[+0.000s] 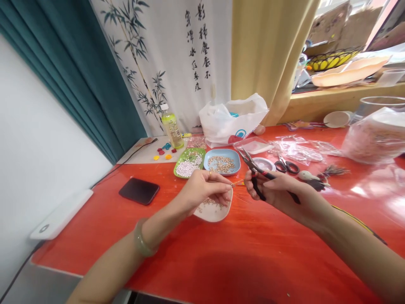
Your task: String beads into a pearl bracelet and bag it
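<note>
Over a white dish of small gold beads, my left hand is closed in a pinch. A thin, gold-coloured piece sticks out from its fingertips; its exact kind is too small to make out. To the right, my right hand is wrapped round the black handles of a pair of pliers, jaws pointing up and left. Just beyond the hands, a blue dish bears gold beads, and a green dish beside it has white pearl-like beads. A green bangle circles my left wrist.
A black phone lies at the left. Behind the dishes stand a drink bottle and a white plastic bag. Scissors, a round white container and clear plastic packets lie at the right of the red table.
</note>
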The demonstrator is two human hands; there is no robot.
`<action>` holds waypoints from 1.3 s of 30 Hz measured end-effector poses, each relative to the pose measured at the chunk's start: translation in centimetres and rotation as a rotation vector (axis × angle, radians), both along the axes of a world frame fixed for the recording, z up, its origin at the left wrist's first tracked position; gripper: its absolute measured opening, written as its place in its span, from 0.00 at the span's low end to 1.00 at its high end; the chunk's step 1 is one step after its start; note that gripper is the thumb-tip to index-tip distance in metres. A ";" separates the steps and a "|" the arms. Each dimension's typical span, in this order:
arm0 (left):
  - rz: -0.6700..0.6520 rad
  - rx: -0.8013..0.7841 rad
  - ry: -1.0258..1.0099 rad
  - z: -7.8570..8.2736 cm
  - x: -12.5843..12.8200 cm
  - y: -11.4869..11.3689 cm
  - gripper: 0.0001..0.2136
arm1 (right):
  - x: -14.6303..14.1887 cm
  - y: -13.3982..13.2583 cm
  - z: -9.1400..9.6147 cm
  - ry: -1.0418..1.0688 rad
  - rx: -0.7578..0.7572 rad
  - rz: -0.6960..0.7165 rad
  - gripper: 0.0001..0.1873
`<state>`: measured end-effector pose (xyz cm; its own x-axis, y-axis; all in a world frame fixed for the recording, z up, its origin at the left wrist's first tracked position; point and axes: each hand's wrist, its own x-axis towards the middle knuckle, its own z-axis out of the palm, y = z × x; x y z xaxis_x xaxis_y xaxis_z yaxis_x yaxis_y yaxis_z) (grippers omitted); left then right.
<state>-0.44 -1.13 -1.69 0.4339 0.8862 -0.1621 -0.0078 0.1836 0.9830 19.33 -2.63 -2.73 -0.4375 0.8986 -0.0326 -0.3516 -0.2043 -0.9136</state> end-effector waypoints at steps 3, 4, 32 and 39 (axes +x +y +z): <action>0.010 0.013 -0.015 0.0 0.0 0.0 0.06 | 0.2 -0.1 -0.1 -0.037 0.044 -0.013 0.09; 0.014 0.018 -0.017 0.0 0.0 0.1 0.06 | 0.3 -0.1 -0.1 -0.044 0.052 -0.015 0.09; 0.266 0.187 -0.245 0.7 0.2 -0.7 0.05 | -2.1 -3.2 -0.1 -1.155 1.045 -0.455 0.09; 0.283 0.216 -0.227 0.4 0.2 -0.9 0.05 | -2.1 -3.4 -0.3 -1.172 1.093 -0.510 0.10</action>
<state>-0.21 -2.08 -1.31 0.1721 0.9787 0.1123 -0.2489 -0.0671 0.9662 17.22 -6.01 -3.07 -0.3081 0.7508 0.5843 0.7478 0.5708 -0.3391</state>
